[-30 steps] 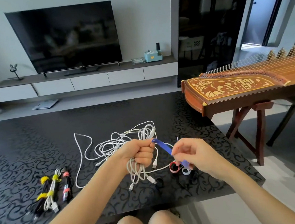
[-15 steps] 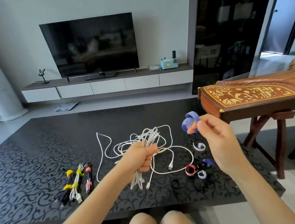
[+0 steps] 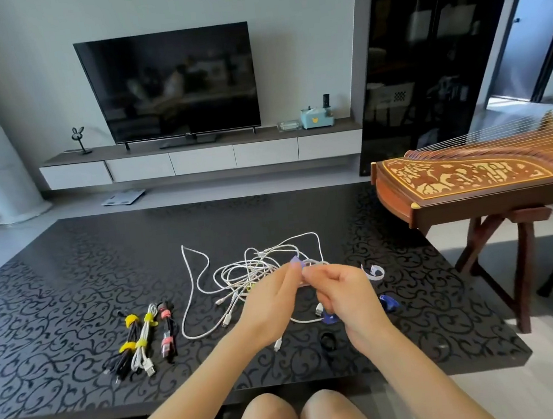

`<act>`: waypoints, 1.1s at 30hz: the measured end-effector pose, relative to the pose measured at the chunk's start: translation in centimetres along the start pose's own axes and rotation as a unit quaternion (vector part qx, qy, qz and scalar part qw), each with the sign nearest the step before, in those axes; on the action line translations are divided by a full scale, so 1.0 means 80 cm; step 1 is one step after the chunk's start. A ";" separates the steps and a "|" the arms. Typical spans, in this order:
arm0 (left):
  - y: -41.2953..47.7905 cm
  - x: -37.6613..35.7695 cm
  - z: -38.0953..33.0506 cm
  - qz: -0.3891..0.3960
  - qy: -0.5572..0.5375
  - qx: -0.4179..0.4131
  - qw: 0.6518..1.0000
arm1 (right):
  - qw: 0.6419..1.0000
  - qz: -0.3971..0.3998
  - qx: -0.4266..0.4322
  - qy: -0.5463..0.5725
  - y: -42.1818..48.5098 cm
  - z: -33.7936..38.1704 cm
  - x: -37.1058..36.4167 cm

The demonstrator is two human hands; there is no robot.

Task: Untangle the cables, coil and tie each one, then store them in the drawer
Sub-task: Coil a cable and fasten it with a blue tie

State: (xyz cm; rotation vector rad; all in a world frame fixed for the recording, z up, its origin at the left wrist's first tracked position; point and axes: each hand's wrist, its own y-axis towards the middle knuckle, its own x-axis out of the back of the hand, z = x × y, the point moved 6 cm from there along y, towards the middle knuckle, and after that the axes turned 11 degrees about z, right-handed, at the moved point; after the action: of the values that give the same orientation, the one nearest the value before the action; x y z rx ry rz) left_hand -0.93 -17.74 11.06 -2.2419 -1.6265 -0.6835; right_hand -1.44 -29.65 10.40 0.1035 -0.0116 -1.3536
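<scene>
My left hand (image 3: 271, 301) grips a folded white cable above the black patterned table (image 3: 70, 284); the cable's plug ends (image 3: 278, 344) dangle below my wrist. My right hand (image 3: 341, 288) meets it and pinches a purple strap (image 3: 295, 261) against the top of that bundle. Behind both hands lies the tangle of white cables (image 3: 240, 268), with one long loop (image 3: 191, 288) running out to the left. Three coiled and tied cables lie side by side at the left: a black one (image 3: 127, 350) and a white one (image 3: 144, 345) with yellow straps, and a black one (image 3: 166, 332) with pink straps.
Loose straps lie near my right hand: a white one (image 3: 375, 272), two blue ones (image 3: 389, 301) (image 3: 330, 318) and a black ring (image 3: 328, 339). A wooden zither (image 3: 472, 183) on a stand is at the right. A TV console with white drawers (image 3: 200, 159) is beyond the table.
My right hand has come down and left with the purple strap, from mid-air to the bundle in my left hand. The left hand has kept its grip on the cable.
</scene>
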 end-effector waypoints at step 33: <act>-0.037 -0.028 -0.037 0.159 -0.018 -0.155 0.975 | 0.993 0.105 -0.024 -0.055 -0.043 0.017 0.063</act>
State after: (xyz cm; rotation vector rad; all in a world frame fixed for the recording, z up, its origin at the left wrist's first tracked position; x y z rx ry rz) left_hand -4.92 -20.02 12.25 -2.6671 -1.1974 -0.8611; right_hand -3.81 -35.40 11.19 -0.0132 -0.0812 -1.1469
